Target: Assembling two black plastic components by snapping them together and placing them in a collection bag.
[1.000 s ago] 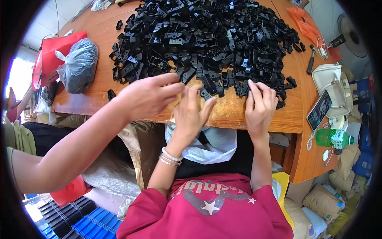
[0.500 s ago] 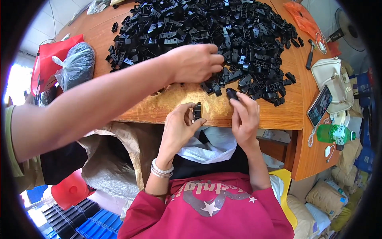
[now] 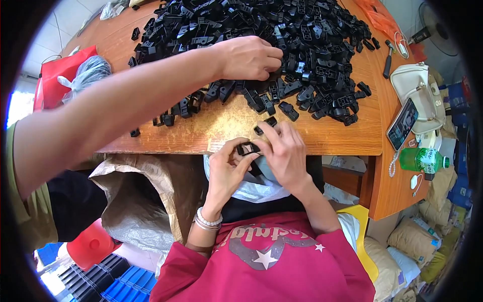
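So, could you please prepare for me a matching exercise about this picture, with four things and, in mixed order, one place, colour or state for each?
Things
1. Left hand
2. Co-worker's hand
3. Bottle
4. Handbag

Descriptions
A. White
B. At the pile of black parts
C. Green, near the phone
D. Holding a black part

Pairs: 1-D, 2-B, 3-C, 4-A
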Action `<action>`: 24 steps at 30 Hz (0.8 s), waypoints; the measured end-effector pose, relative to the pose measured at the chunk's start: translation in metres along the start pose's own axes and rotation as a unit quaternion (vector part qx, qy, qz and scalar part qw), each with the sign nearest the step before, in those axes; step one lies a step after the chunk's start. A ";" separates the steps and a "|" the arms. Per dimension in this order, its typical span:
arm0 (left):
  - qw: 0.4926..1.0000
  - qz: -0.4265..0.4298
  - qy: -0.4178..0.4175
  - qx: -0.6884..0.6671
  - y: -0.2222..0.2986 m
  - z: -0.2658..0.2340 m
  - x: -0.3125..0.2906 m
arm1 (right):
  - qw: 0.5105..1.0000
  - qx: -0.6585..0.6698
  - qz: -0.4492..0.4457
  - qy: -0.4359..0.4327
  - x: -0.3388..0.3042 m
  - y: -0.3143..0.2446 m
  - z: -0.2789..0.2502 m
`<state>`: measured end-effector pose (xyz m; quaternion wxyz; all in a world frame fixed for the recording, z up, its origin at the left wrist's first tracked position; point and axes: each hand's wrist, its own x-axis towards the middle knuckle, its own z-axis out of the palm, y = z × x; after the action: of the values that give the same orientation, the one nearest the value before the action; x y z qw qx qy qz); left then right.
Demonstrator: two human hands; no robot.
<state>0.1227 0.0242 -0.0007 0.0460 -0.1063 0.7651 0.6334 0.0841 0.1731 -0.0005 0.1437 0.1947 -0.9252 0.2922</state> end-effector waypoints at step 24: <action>0.964 0.240 -0.099 0.060 0.009 -0.005 0.019 | 0.935 0.344 0.049 -0.064 -0.025 0.015 -0.031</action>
<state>0.1022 0.0193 0.0046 -0.0256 0.1464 0.7963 0.5863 0.1045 0.2101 0.0071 -0.0058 0.2053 -0.7836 0.5864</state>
